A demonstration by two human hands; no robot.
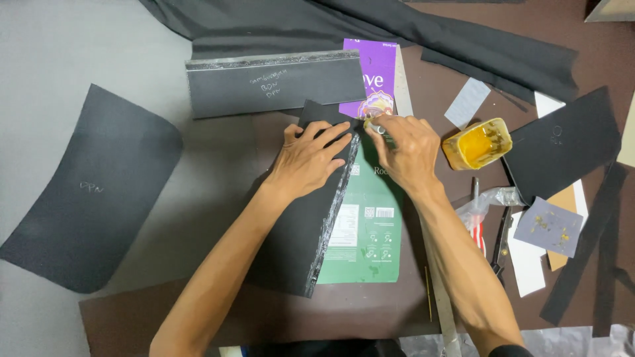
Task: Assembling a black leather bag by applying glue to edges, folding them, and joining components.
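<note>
Pressing flat with fingers spread, the left hand (309, 157) holds down the black sheet (301, 225), while the right hand (405, 149) pinches a small applicator (374, 125) at its far, glue-coated edge.

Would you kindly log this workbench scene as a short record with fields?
Left hand: flat on the black sheet, pressing it down
Right hand: fingertips pinching a small item at the sheet's top edge; item unclear
Sheet edge: shiny, wet-looking strip
Underneath: green package, purple package
Nearby: yellow glue tub, open
Right side: scissors, black offcuts
</note>
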